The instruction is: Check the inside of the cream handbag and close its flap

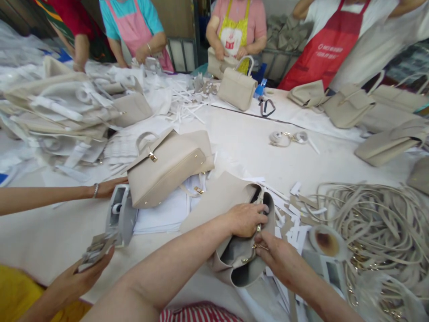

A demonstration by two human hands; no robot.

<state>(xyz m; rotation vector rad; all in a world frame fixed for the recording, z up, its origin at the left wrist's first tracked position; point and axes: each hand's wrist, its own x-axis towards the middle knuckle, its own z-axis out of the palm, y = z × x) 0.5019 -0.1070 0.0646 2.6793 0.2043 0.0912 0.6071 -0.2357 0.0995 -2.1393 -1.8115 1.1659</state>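
Note:
In front of me a beige handbag (231, 192) lies tilted on the table, its mouth open and its dark grey lining showing. My left hand (246, 219) is closed on the handbag's edge, with some fingertips hidden inside the opening. Just below it, my right hand (276, 250) pinches a small gold metal piece at the zipper edge; its exact kind is hard to make out. A gold zipper end (248, 258) shows nearby. Behind my left arm lies a finished-looking beige handbag (167, 165) with a gold clasp, on white sheets (157, 219).
At left a co-worker's hand (92, 268) holds small beige strips beside a grey tape dispenser (122, 214). Coiled straps (378, 223) and a round tin (326, 241) lie right. Bag pieces (67, 107) are piled far left. Several people stand across the table.

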